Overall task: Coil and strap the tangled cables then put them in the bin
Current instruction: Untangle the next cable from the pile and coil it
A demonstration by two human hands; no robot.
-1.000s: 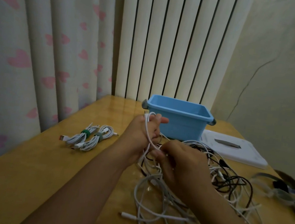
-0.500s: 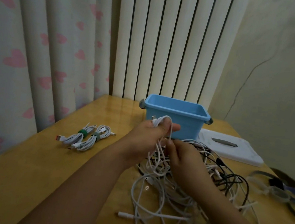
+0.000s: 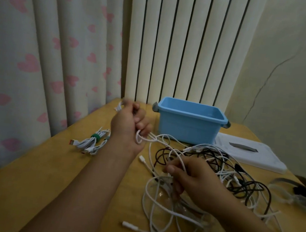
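Right now a white cable [image 3: 157,138] is being drawn out of the tangle [image 3: 207,180] at lower right of the frame. The left hand [image 3: 130,124] has its fingers curled round the gathered loops at centre; the right hand [image 3: 192,180] pinches a strand low in the pile. Coiling looks to be the step in hand; next the free length needs winding, then a strap. Two strapped bundles [image 3: 92,143] lie at left, the blue bin [image 3: 189,124] behind. The wooden surface [image 3: 24,186] meets a heart-print curtain [image 3: 41,44].
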